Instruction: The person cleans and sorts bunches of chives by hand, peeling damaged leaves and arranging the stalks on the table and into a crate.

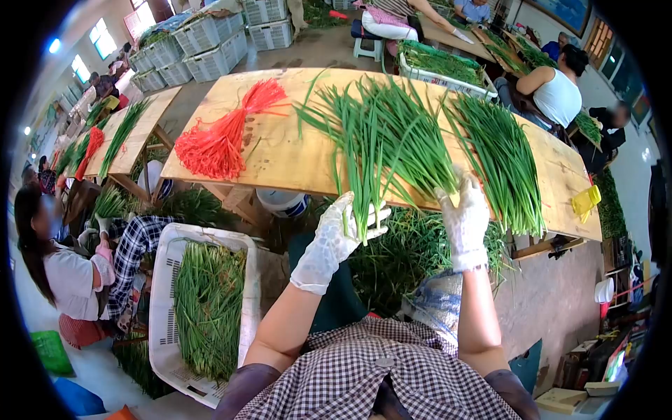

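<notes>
Long green garlic chives lie across the wooden table in front of me. In my left hand (pixel 332 239), in a whitish glove, the stem ends of a small bunch of chives (pixel 364 164) rest between thumb and fingers, hanging over the near edge. My gloved right hand (pixel 465 222) has its thumb and fingers closed around the lower ends of the middle chive bunch (pixel 414 136). Just right of it lies a separate, thicker chive bundle (pixel 505 164). A fanned pile of red ties (pixel 222 136) sits at the table's left.
The wooden table (pixel 273 168) carries a yellow object (pixel 586 201) at its right end. Beside my left knee stands a white crate (pixel 164 318) of chives. Loose greens (pixel 399 259) lie under the table edge. A seated person (pixel 77 269) works at left; others sit behind.
</notes>
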Tool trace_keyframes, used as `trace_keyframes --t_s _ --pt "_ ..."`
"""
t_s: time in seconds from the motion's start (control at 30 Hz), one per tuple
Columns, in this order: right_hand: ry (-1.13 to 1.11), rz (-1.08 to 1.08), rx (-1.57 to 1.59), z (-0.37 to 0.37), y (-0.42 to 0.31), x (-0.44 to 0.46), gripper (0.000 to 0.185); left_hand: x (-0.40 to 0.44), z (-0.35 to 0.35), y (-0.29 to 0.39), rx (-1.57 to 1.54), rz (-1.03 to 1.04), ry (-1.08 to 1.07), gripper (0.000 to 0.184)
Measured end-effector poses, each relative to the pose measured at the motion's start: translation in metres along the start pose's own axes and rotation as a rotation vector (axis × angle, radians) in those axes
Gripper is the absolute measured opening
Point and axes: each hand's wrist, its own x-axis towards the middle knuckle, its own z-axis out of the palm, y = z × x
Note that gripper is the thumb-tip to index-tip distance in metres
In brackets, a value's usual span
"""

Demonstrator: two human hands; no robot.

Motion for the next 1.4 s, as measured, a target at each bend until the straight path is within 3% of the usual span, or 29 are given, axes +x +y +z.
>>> trace_keyframes --t_s 0.03,0.07,0.1,0.17,0.23,0.3,0.33,0.37,0.43,0.47,0.5,0.53,0.6,0.67,0.7,0.77,0.83,0.87,0.9,1.0,1.03,1.1,1.13,1.17,1.23,1.27,1.33,1.37,1.4 --pt "-0.040 0.060 0.307 0.000 -0.006 -0.015 0.048 0.000 -0.006 -0.003 -0.009 -0.006 0.014 0.046" --pt "-0.100 0.167 0.427 0.003 -0.016 -0.032 0.027 0.001 -0.011 -0.006 0.018 0.020 0.008 0.047" --pt "-0.065 0.002 0.436 0.014 -0.012 -0.048 0.020 0.003 -0.016 -0.008 0.049 0.044 -0.004 0.047" --pt "-0.255 0.075 0.422 0.022 -0.027 -0.063 0.021 0.011 -0.029 -0.013 0.024 0.027 -0.015 0.044" --pt "-0.348 0.108 0.824 0.058 -0.017 -0.070 0.021 0.016 -0.038 -0.019 -0.038 0.035 -0.065 0.043" --pt "-0.710 0.367 1.056 0.066 -0.014 -0.061 0.023 0.010 -0.028 -0.023 -0.070 0.076 -0.064 0.041" --pt "-0.723 0.554 1.220 0.063 -0.011 -0.056 0.020 0.004 -0.022 -0.023 0.028 0.083 0.018 0.044" --pt "-0.629 0.380 1.137 0.064 -0.009 -0.049 0.019 0.000 -0.019 -0.022 0.122 0.092 0.100 0.046" --pt "-0.178 0.251 0.931 0.061 -0.009 -0.037 0.016 -0.001 -0.022 -0.018 0.138 -0.010 0.020 0.052" --pt "0.045 0.013 0.517 0.057 -0.004 -0.031 0.014 -0.001 -0.023 -0.018 0.124 -0.005 0.035 0.055" --pt "0.083 0.023 0.434 0.040 -0.013 -0.030 0.012 -0.001 -0.023 -0.018 0.110 0.001 0.050 0.058" --pt "-0.052 0.144 0.699 0.053 -0.004 -0.032 0.013 -0.002 -0.022 -0.019 0.103 0.008 0.040 0.055" --pt "-0.186 -0.109 0.489 0.038 -0.025 -0.051 0.019 0.002 -0.029 -0.026 0.021 0.054 -0.013 0.051" --pt "-0.342 -0.124 0.466 0.030 -0.055 -0.068 0.025 0.015 -0.034 -0.037 -0.126 0.119 -0.144 0.041" --pt "-0.427 -0.122 0.366 0.031 -0.059 -0.071 0.025 0.013 -0.037 -0.039 -0.010 0.090 -0.183 0.044" --pt "-0.657 0.186 0.860 0.045 -0.047 -0.065 0.023 0.018 -0.047 -0.031 -0.082 -0.044 -0.291 0.047" --pt "-0.478 0.019 0.813 0.069 -0.022 -0.063 0.021 0.004 -0.029 -0.025 0.004 -0.045 -0.209 0.048" --pt "-0.535 0.160 0.883 0.056 -0.028 -0.061 0.019 0.000 -0.021 -0.022 0.082 -0.045 -0.129 0.049" --pt "-0.532 0.158 0.884 0.050 -0.031 -0.061 0.019 0.000 -0.018 -0.022 0.084 -0.044 -0.132 0.049" --pt "-0.436 -0.084 0.490 0.051 -0.030 -0.072 0.012 0.008 -0.023 -0.032 0.548 0.091 0.194 0.035" --pt "-0.491 -0.111 0.504 0.050 -0.030 -0.077 0.015 0.010 -0.028 -0.034 0.548 0.087 0.194 0.035" --pt "-0.671 0.158 0.961 0.049 -0.027 -0.088 0.017 0.011 -0.034 -0.037 0.606 0.174 0.140 0.028" --pt "-0.816 0.192 1.032 0.039 -0.021 -0.090 0.017 0.014 -0.036 -0.040 0.578 0.235 0.139 0.025" --pt "-0.963 0.225 1.099 0.021 -0.017 -0.088 0.018 0.004 -0.020 -0.034 0.482 0.160 0.173 0.028" --pt "-1.307 0.150 1.019 -0.005 -0.013 -0.085 0.022 0.025 -0.059 -0.022 0.262 0.034 -0.078 0.033" --pt "-1.243 0.284 1.036 -0.008 -0.006 -0.090 0.023 0.008 -0.029 -0.021 0.240 0.028 0.080 0.037" --pt "-1.068 0.438 1.091 -0.004 0.017 -0.095 0.026 0.005 -0.035 -0.018 0.252 0.009 0.035 0.037" --pt "-0.864 0.443 0.887 -0.005 0.013 -0.095 0.028 0.004 -0.037 -0.018 0.263 -0.005 -0.008 0.037" --pt "-0.676 0.456 0.947 0.009 0.016 -0.097 0.028 0.003 -0.034 -0.021 0.264 -0.010 -0.007 0.037"
